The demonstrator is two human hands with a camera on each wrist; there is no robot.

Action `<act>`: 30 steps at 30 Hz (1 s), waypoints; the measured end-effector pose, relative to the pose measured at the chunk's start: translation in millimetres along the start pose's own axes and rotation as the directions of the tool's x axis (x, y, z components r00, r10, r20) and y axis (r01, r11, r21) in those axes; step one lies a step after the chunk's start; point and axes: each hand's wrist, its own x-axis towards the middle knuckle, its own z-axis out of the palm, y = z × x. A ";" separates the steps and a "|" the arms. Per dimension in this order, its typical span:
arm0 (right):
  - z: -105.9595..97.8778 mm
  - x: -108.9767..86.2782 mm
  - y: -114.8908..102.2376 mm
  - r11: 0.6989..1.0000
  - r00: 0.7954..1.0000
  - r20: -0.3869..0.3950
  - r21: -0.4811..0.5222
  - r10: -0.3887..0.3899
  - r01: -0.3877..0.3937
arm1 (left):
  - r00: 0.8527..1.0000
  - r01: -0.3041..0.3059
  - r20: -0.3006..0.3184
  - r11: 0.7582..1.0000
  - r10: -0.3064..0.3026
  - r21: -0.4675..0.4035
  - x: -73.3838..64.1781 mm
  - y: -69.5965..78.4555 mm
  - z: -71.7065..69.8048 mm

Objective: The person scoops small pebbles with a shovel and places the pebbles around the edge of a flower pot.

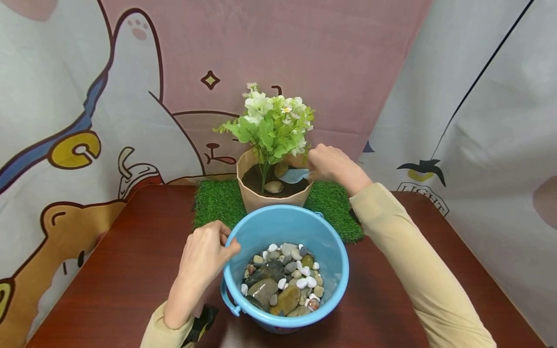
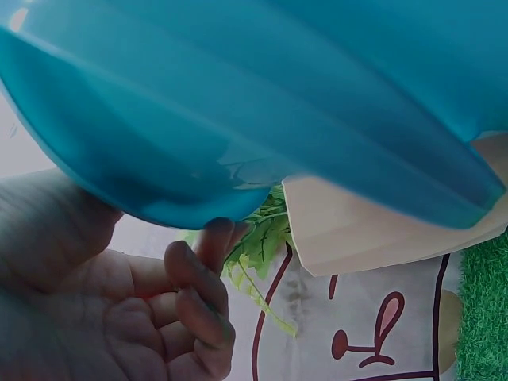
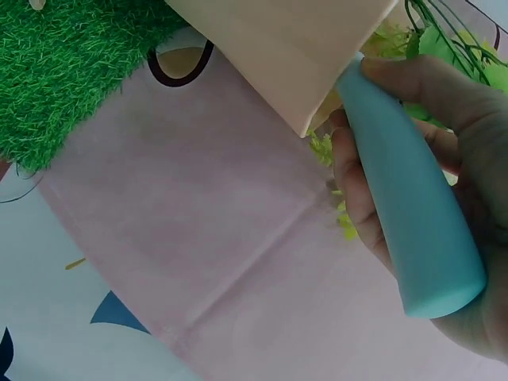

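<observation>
My right hand (image 1: 328,164) grips the thick light-blue handle (image 3: 413,198) of a small toy shovel, fingers wrapped round it. The shovel's blade (image 1: 294,176) reaches over the dark soil inside a beige plant pot (image 1: 278,200), beside two stones, one of them a tan stone (image 1: 273,187). A leafy plant with white flowers (image 1: 271,123) stands in the pot. Nearer to me, my left hand (image 1: 204,253) holds the left rim of a blue bucket (image 1: 283,212) between thumb and fingers. Wet-looking stones (image 1: 265,290) and small white pebbles (image 1: 302,282) cover the bucket's bottom.
A green artificial-grass mat (image 1: 219,205) lies under the pot, at the back of a dark reddish-brown table (image 1: 143,261). Behind hangs a printed cloth (image 1: 304,48) with cartoon animals. The bucket's blue carrying handle (image 1: 228,299) hangs at its left side.
</observation>
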 end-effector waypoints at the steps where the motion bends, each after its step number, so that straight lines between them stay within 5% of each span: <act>1: 0.3 1.0 -1.1 1.000 1.000 0.005 -0.008 0.004 -0.004 | 1.000 0.000 0.000 1.000 0.000 0.000 0.0 0.0 -0.1; 17: 7.6 8.6 -14.9 0.988 0.999 0.021 -0.146 0.050 -0.046 | 1.000 0.006 0.007 1.000 -0.006 0.001 0.3 0.1 -0.6; 30: 12.9 8.8 -21.2 0.967 0.999 -0.045 -0.251 0.018 -0.029 | 1.000 0.012 0.013 1.000 -0.012 0.003 1.0 -1.3 0.3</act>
